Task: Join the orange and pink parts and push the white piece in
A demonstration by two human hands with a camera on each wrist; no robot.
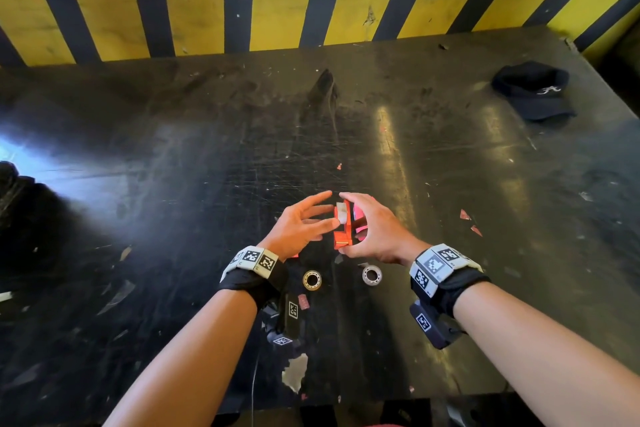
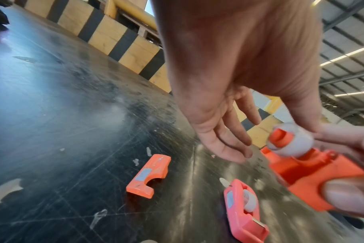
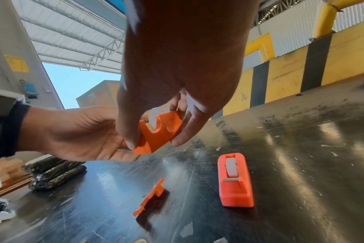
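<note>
A black, scratched table [image 1: 450, 184] fills the scene, with a yellow-and-black striped wall [image 1: 277, 10] along its far edge. A dark cap [image 1: 535, 90] lies at the far right, well apart from the hands.

Near the middle, the right hand [image 1: 372, 230] holds an orange dispenser half [image 1: 343, 225] above the table, thumb at its near end and fingers curled over its far end. A white tape roll [image 2: 291, 142] sits in this half. The left hand [image 1: 301, 224] is spread just left of it, palm turned toward it, fingers straight and loose; whether its fingertips touch the half I cannot tell.

Below the hands on the table stands 1 whole orange dispenser [image 3: 235, 180] with its own roll, to the right. Left of it lies 1 loose orange shell [image 2: 149, 177], apart from the dispenser.

Nearer the person, 2 small tape rolls lie flat: a yellowish roll [image 1: 312, 280] by the left wrist and a grey roll [image 1: 372, 275] by the right wrist. Small scraps [image 1: 468, 218] of pink paper dot the table to the right.
</note>
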